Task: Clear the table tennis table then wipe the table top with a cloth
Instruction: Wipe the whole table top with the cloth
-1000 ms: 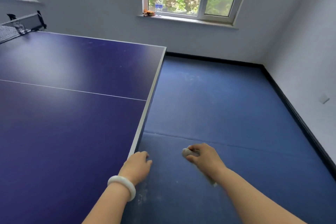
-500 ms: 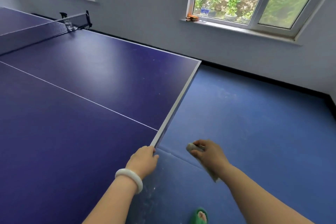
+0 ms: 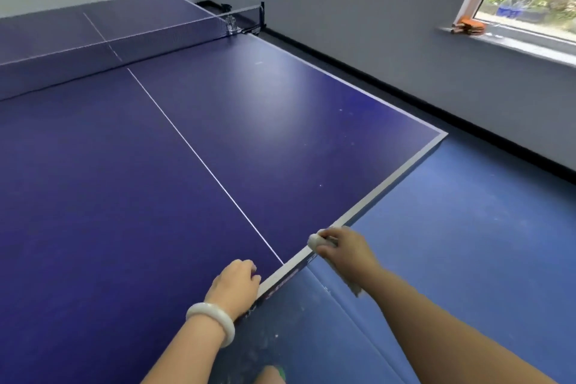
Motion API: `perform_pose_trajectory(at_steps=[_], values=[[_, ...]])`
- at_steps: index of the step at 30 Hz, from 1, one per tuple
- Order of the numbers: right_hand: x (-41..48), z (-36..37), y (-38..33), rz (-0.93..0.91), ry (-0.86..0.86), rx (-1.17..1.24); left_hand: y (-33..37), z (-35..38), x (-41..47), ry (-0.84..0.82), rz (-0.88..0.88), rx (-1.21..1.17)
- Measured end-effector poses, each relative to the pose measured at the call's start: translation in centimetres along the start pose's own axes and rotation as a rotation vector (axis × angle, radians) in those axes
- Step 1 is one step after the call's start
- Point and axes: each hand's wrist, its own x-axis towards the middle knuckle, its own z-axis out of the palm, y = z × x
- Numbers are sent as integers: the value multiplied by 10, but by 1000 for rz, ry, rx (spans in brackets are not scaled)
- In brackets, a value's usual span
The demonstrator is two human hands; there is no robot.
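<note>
The dark blue table tennis table (image 3: 156, 165) fills the left and middle of the view, with a white centre line and a net (image 3: 124, 50) across its far part. My right hand (image 3: 343, 251) grips a bunched grey-white cloth (image 3: 314, 241) right at the table's white end edge; a tail of the cloth hangs below my wrist. My left hand (image 3: 235, 285), with a white bangle on the wrist, rests with curled fingers on the table top beside that same edge, holding nothing.
Orange paddles (image 3: 467, 29) lie on the window sill at the right. Blue floor (image 3: 467, 243) spreads to the right of the table, bounded by a grey wall with black skirting. A foot in a green slipper (image 3: 271, 376) shows at the bottom edge.
The view has swung left, bringing the net and far half into sight. My right hand has carried the cloth from over the floor up to the table's end edge. My left hand stays at the edge.
</note>
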Motion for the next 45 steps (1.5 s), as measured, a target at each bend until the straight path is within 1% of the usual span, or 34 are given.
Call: perform_pose_trajectory(at_steps=[6,10,14,16,18,20,22,24,25,27,28,29,31,35,40,42,45], values=[[65,2,-11,-62,-34,-33,-6,-6,51,39,-139,-11],[105,10,-18,-80,-63,-102,-8,-4,101,120,-231,46],[142,27,-30,-152,-81,-118,-15,11,135,203,-393,6],[159,38,-35,-187,-123,-115,-21,25,141,233,-433,17],[170,49,-36,-210,-190,-240,-26,38,138,266,-422,50],[177,55,-32,-240,-188,-400,-30,47,135,308,-400,71],[184,55,-28,-346,-118,-463,-33,52,134,335,-398,79],[191,55,-20,-596,-84,-515,-32,54,135,360,-403,93],[195,55,-16,-749,-106,-570,-31,54,135,374,-409,105],[203,58,-7,-992,-228,-669,-28,55,135,383,-426,134],[206,60,-2,-1054,-300,-685,-28,55,135,385,-432,147],[208,61,4,-1076,-358,-686,-28,56,135,395,-435,157],[211,66,15,-1080,-405,-706,-29,59,136,412,-439,164],[228,75,21,-1073,-414,-753,-30,61,138,425,-449,193],[243,87,0,-840,-337,-799,-31,64,138,452,-462,205],[236,86,2,-796,-312,-776,-31,65,138,467,-460,198],[211,82,11,-853,-317,-787,-32,67,139,473,-467,200]])
